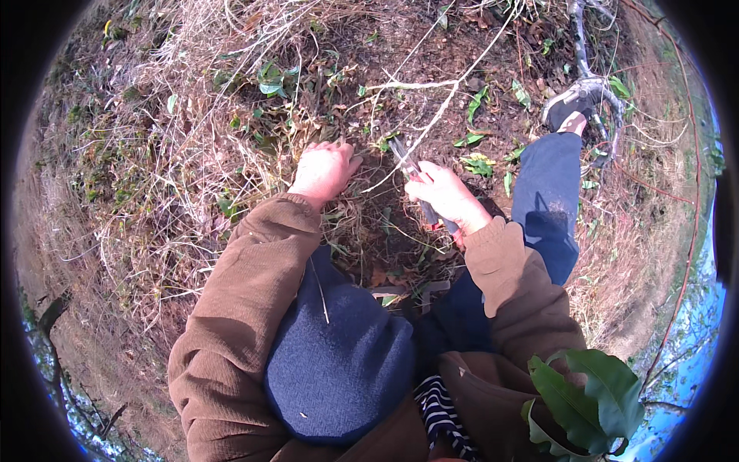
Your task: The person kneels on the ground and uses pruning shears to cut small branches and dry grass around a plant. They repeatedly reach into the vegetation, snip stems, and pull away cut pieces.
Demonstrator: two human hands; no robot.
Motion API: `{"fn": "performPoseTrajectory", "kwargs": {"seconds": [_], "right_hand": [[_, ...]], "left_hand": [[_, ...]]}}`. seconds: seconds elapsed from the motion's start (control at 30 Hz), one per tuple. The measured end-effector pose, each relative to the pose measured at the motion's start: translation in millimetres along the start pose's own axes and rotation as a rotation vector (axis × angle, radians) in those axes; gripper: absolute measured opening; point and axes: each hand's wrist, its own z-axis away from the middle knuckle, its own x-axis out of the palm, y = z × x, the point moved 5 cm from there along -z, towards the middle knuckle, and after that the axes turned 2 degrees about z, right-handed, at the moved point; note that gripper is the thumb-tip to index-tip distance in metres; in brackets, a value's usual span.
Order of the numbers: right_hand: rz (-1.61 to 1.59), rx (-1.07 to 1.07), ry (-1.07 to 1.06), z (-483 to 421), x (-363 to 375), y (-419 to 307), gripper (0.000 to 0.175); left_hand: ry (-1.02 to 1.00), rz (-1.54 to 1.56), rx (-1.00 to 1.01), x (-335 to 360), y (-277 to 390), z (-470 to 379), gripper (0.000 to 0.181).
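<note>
My right hand point(443, 190) is wrapped around a pair of pruning shears point(428, 211) with grey and red handles. Its blades point(398, 149) point up and left, close to the soil and a small green sprig point(382, 142). Left of the shears, my left hand point(326, 168) rests low among dry grass point(271, 164) and withered leaves, back of the hand up. Its fingers curl downward and the fingertips are hidden, so whether they grip any stems cannot be told. A thin pale forked twig point(444, 107) crosses above the shears' blades.
A thick grey branch point(583, 52) bends around my shoe at the upper right. A long reddish stem point(695, 173) arcs along the right rim. Large green leaves point(577, 398) hang close at the lower right. Loose green leaves point(478, 164) lie on the soil beside my right trouser leg point(545, 202).
</note>
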Motion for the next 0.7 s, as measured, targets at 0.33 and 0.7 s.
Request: {"fn": "performPoseTrajectory", "kwargs": {"seconds": [0.33, 0.7], "right_hand": [[-0.051, 0.092, -0.212, -68.3, 33.1, -12.6, 0.020], [-0.130, 0.181, -0.229, -62.6, 34.7, -7.8, 0.020]], "left_hand": [[0.022, -0.049, -0.153, -11.6, -17.2, -23.9, 0.018], [0.060, 0.263, -0.126, -7.7, -16.4, -20.4, 0.024]]}}
